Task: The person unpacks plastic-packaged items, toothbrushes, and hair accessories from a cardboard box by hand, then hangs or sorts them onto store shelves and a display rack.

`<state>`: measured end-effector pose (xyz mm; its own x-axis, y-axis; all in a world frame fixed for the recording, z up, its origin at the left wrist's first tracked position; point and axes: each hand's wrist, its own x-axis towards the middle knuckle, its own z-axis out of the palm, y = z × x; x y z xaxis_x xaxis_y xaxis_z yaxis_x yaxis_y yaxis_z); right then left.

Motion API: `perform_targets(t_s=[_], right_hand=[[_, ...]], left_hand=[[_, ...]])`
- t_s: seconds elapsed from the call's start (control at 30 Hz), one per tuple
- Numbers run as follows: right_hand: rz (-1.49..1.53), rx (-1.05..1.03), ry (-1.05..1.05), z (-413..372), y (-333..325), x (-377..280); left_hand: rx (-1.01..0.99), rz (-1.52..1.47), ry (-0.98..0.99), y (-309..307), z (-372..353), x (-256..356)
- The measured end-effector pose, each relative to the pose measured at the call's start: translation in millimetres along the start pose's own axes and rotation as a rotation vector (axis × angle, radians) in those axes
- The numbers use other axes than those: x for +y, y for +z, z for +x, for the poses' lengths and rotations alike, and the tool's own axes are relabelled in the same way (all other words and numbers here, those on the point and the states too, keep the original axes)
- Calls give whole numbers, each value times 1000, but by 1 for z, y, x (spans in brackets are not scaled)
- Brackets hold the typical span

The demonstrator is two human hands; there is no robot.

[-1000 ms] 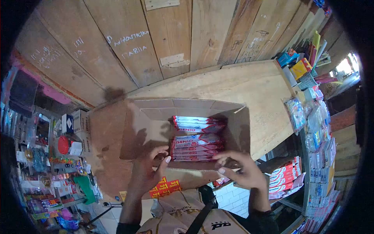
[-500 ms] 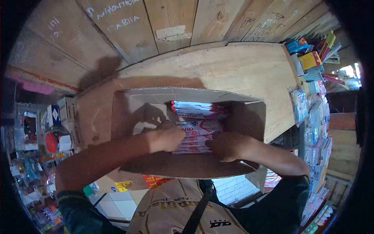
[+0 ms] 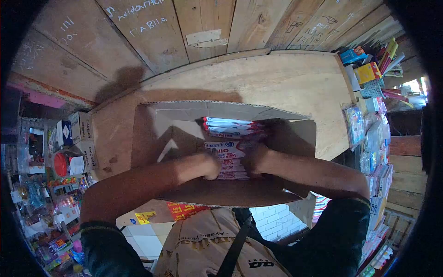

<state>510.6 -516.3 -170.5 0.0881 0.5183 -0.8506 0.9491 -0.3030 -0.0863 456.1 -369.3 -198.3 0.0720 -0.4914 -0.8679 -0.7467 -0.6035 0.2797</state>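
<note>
A cardboard box with raised flaps stands open in front of me. Inside lie several red-and-white packs printed "Formula", overlapping in a row; another bunch of red-and-white packs rests at the box's far side. My left hand is curled round the left ends of the nearer packs. At their right ends, my right hand is closed with fingers bent, partly in shadow. The fingertips of both hands are largely hidden against the packs.
The box sits on a plywood table against a plank wall. Small goods and a red-lidded jar crowd the left. At right are stacked packets and a yellow box.
My right hand has moved slightly left and up along the packs. My left hand stays at their left ends, its fingers more tucked in. The nearer packs sit slightly further left.
</note>
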Motion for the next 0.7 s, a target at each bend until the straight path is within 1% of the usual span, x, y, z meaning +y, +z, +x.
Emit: perform_targets(t_s=[0.03,0.1,0.13,0.2,0.3,0.37,0.47,0.53,0.57,0.63,0.67,0.7], right_hand=[[-74,39,-31,2,10,2],[-23,15,-43,15,25,8],[101,-49,-24,22,26,10],[187,-61,10,26,29,11],[121,85,64,0,5,6],[135,155,102,-6,-1,9],[96,277,39,1,7,20],[150,54,38,1,-21,27],[175,-56,38,-1,-35,30],[277,120,18,-8,-42,37],[322,210,5,-12,-45,42],[380,218,-19,-17,-50,46]], left_hand=[[16,-99,-42,4,0,-2],[48,-298,-125,12,0,-7],[35,-271,-104,12,1,-9],[8,-222,-62,14,3,-14],[169,-593,-227,19,-4,-17],[263,-496,-227,0,-33,-15],[470,-484,-259,-11,-62,-22],[597,-566,-283,-12,-75,-30],[557,-597,-289,-14,-81,-35],[478,-660,-303,-23,-103,-42],[700,-665,-250,-7,-97,-48],[754,-703,-258,-8,-112,-46]])
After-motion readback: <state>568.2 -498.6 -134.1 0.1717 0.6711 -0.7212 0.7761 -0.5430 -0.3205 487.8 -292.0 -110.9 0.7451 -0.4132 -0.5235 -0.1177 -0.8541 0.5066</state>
